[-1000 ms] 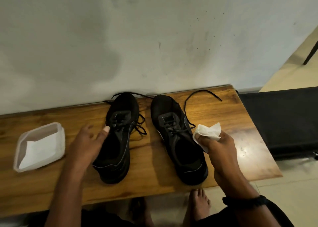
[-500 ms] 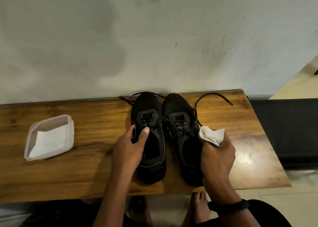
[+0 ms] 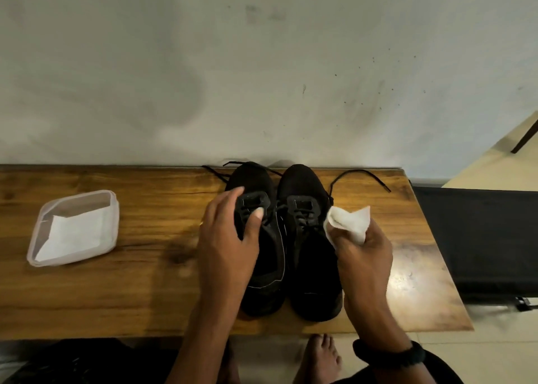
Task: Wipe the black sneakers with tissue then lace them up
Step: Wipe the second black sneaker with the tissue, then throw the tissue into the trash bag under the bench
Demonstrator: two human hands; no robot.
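Tub (image 3: 35, 245): far left on the desk (image 3: 145, 281), spare sheet (image 3: 75, 232) inside, well apart from the shoes.
Left hand (image 3: 230, 238): grip closed over the left sneaker (image 3: 269, 281) at its tongue.
Right sneaker (image 3: 311, 267): touching its pair, toes to the wall.
Laces (image 3: 358, 177): loose, ends trailing on the desk.
Right hand (image 3: 364, 255): grip pinching a crumpled tissue (image 3: 349, 223) at the right sneaker's outer side.
Progress: judged early; wiping in hand, extent cannot be told; lacing remains.
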